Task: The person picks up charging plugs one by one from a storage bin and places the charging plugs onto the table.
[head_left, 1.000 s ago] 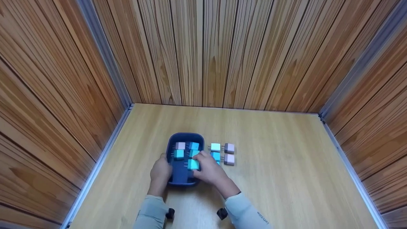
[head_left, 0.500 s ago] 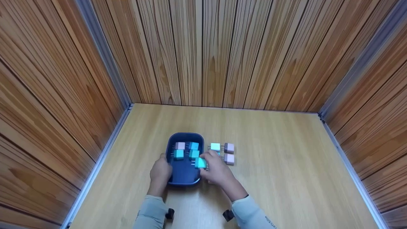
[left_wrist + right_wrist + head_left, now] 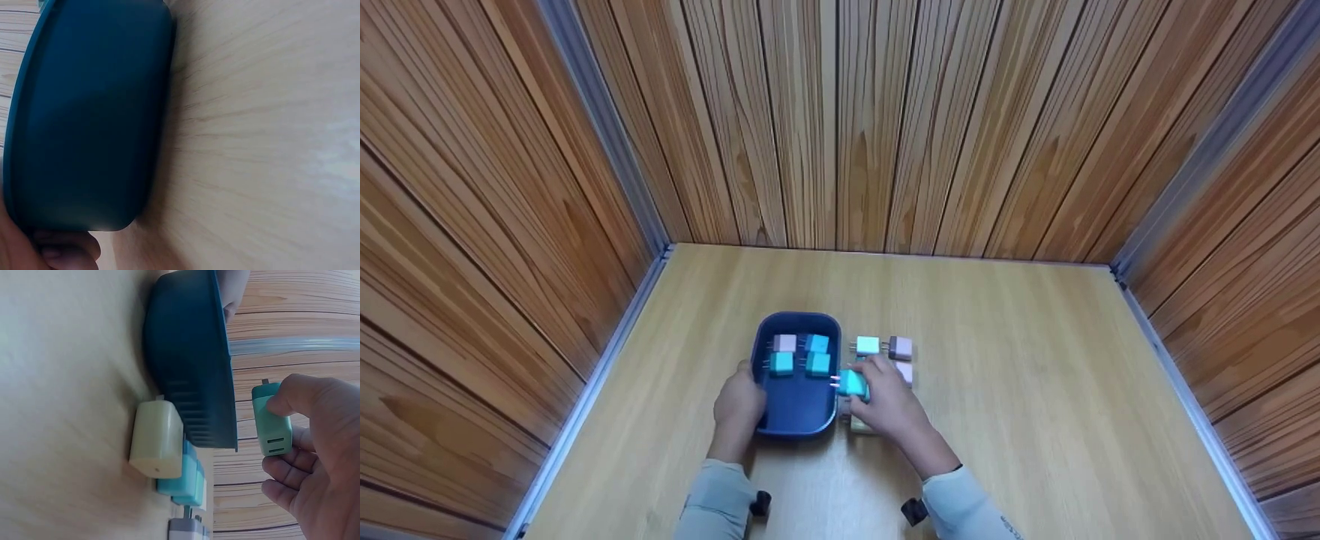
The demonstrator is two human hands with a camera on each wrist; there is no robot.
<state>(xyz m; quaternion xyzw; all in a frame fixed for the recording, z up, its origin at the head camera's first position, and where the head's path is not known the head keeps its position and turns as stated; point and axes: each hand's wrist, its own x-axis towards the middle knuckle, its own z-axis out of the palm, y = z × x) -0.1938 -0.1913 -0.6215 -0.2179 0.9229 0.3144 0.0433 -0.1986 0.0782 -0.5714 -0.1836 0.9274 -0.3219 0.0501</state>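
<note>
Since the earlier frames, the turquoise plug adapter (image 3: 853, 383) has moved right from above the blue bin (image 3: 797, 412) to its right rim, raised over the counter (image 3: 1035, 390) and pinched by the right hand (image 3: 891, 403), while the left hand (image 3: 739, 405) grips the bin's left side.

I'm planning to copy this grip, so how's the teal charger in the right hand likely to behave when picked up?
The teal charger should probably stay stiff, as its boxy casing shows no sag in the right hand. Its smooth surface may feel slightly slippery. Its flat-looking faces make rolling unlikely if set down.
</note>
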